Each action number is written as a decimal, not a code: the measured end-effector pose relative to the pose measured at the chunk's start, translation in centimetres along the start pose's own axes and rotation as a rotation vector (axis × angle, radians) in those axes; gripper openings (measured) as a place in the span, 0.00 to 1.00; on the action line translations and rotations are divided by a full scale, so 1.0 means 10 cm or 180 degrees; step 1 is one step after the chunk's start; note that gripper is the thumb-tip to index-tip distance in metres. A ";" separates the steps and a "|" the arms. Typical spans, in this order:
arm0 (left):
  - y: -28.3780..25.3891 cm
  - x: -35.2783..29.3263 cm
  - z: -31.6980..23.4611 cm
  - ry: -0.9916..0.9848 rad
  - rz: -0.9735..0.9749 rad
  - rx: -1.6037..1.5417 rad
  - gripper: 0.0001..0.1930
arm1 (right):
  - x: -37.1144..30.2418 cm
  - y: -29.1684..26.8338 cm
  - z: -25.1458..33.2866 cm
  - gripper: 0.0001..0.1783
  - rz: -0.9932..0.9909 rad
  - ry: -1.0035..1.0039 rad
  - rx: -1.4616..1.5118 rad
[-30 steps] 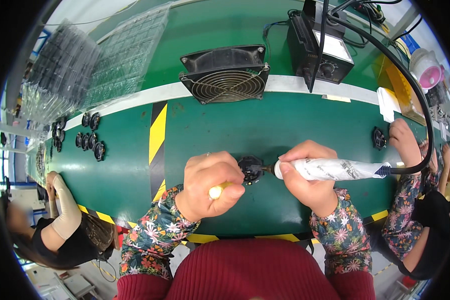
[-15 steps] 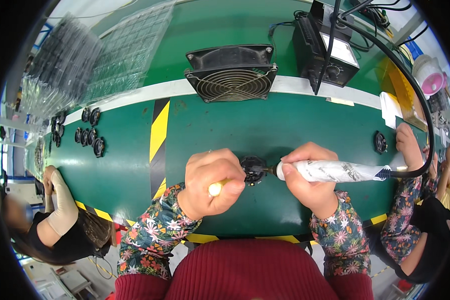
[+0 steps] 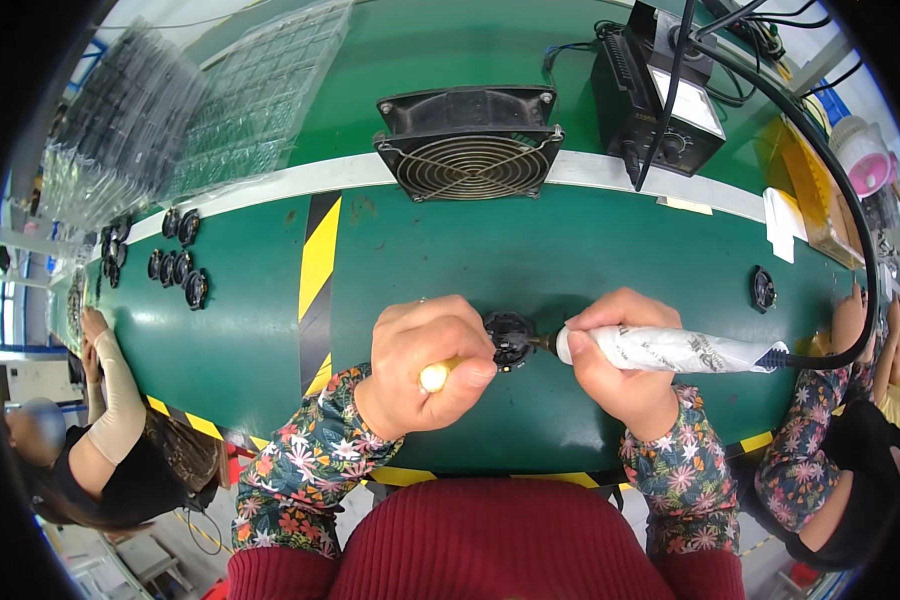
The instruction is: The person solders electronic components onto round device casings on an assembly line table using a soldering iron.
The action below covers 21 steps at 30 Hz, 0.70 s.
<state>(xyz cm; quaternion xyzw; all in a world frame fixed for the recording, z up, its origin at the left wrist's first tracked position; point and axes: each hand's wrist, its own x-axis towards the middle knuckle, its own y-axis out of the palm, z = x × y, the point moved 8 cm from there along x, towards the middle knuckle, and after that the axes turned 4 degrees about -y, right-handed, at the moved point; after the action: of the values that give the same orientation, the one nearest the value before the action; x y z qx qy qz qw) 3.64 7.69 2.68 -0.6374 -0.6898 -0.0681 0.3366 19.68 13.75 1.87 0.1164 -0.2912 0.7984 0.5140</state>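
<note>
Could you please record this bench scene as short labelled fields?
Left hand: gripping a tool with a rounded pale-yellow end
Right hand: gripping a white-wrapped, metal-tipped tool on a black cable
Between hands: round black part on green tabletop, tool tip at its right edge
Behind: square black fan with wire guard
Back right: boxy black unit with dial
Other round black parts: several at left, one at right

A black fan [image 3: 470,150] with a wire grille stands on the bench [image 3: 210,370]; clear plastic trays [image 3: 235,105] lie at left, a yellow box [image 3: 816,190] at right.
</note>
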 end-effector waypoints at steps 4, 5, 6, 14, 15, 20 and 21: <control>0.00 0.00 -0.01 0.0042 -0.0019 0.0041 0.13 | 0.00 0.00 0.01 0.07 0.0016 -0.0010 0.0024; 0.00 0.00 -0.02 0.0054 -0.0009 0.0062 0.13 | 0.00 0.00 0.01 0.07 0.0019 -0.0034 -0.0003; 0.00 0.00 -0.02 0.0066 0.0001 0.0085 0.13 | 0.01 0.00 0.02 0.07 0.0011 -0.0075 -0.0053; 0.00 0.00 -0.03 0.0113 0.0032 0.0120 0.13 | 0.01 0.00 0.02 0.07 0.0025 -0.0056 -0.0042; 0.00 0.01 -0.03 0.0103 0.0042 0.0111 0.13 | 0.01 -0.01 0.03 0.07 0.0012 -0.0068 -0.0057; 0.00 0.01 0.00 -0.0005 0.0032 0.0002 0.14 | 0.01 0.00 0.02 0.08 0.0037 -0.0041 -0.0030; 0.00 0.01 0.00 -0.0007 0.0041 0.0013 0.14 | 0.00 0.00 0.02 0.08 0.0042 -0.0047 -0.0047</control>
<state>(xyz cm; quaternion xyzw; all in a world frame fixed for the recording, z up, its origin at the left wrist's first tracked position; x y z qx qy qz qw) 3.66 7.77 2.77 -0.6412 -0.6861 -0.0639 0.3376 19.63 13.66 2.03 0.1165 -0.3016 0.7987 0.5074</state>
